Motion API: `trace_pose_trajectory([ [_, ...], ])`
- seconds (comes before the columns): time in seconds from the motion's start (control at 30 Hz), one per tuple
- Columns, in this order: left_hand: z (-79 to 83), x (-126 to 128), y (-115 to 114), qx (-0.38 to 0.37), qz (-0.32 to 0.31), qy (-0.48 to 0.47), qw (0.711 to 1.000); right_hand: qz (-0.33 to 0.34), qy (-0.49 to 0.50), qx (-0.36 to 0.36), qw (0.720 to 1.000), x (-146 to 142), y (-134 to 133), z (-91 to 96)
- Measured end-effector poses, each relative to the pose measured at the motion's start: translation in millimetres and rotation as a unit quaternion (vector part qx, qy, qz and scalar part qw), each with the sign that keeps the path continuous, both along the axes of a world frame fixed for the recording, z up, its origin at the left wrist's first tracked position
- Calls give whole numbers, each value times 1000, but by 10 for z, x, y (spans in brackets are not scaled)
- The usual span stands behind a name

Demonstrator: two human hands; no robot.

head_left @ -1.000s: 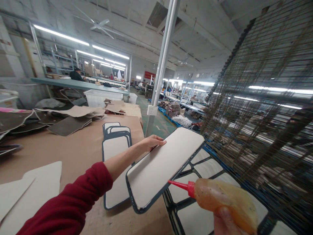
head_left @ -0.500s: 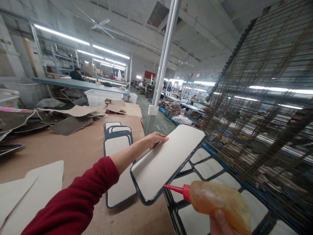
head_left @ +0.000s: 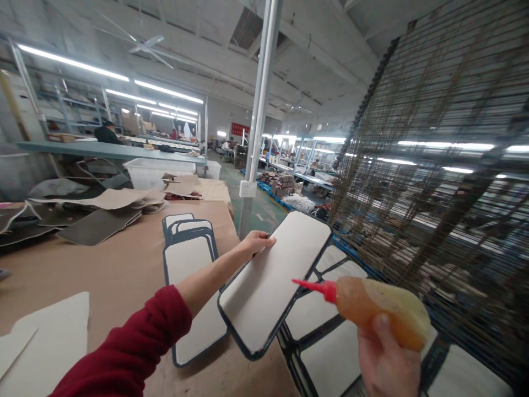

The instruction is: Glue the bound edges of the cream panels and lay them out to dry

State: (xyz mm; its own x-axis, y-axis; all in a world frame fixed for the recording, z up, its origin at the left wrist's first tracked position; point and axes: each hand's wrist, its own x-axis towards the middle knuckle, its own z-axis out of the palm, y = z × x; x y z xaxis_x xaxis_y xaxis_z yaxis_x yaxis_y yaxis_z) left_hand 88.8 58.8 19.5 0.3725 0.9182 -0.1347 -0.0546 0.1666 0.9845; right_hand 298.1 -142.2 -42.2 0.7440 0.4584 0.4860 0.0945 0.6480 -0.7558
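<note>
The wire rack [head_left: 433, 182] fills the space right of the panel you hold, its many thin shelves rising from floor level to the roof. Left of that panel spreads your brown desk [head_left: 115, 270], carrying loose grey and tan sheets [head_left: 99, 212] at its far side and pale cut boards [head_left: 49, 336] at its near corner. A row of dark-edged panels [head_left: 188, 259] lies flat on the desk just left of the held one, and more finished panels [head_left: 330, 342] lie side by side below it, toward the rack. A steel post [head_left: 258, 110] stands behind the held panel.

Your white panel [head_left: 273, 281] with its dark rim is lifted off the desk, tilted, white face up, hanging over the desk's right edge. Your left hand [head_left: 256, 242] grips its far left edge, fingers closed on the rim, red sleeve [head_left: 136, 347] trailing back. Your right hand [head_left: 388, 358] is wrapped around the amber glue bottle [head_left: 380, 311], fingers clamped on its body; the red nozzle [head_left: 312, 286] points at the panel's right edge, just beside it.
</note>
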Motion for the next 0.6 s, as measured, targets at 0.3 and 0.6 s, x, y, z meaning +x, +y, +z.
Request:
trace_pose_trajectory([
  [0.3, -107, 220, -149, 25, -19, -9, 999, -36, 70, 39, 996, 448, 41, 270],
  [0.6, -40, 351, -261, -29, -63, -12, 998, -52, 77, 23, 995, 719, -139, 187],
])
